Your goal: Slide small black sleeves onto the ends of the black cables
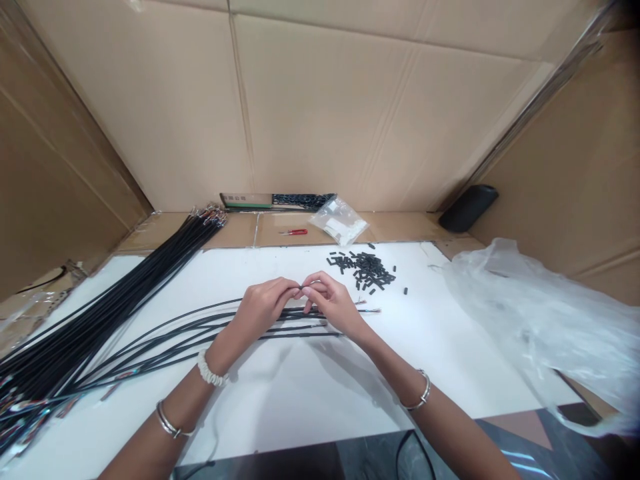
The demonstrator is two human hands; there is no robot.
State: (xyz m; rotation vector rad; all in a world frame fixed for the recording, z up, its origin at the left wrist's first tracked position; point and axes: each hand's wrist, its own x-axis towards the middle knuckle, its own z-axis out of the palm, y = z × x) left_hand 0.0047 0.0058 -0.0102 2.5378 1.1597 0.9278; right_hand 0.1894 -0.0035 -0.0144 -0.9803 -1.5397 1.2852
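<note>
Over black cables (295, 335): left hand (264, 303), right hand (334, 303) meet, grip pinched on small dark piece (301, 288).

Left forearm (187, 398), right forearm (450, 427): I am holding both extended, angled inward | Left hand (265, 303): I am pinching, back upward | Right hand (333, 303): I am pinching, fingers (321, 279) curled, tips just beside the left's.
</note>
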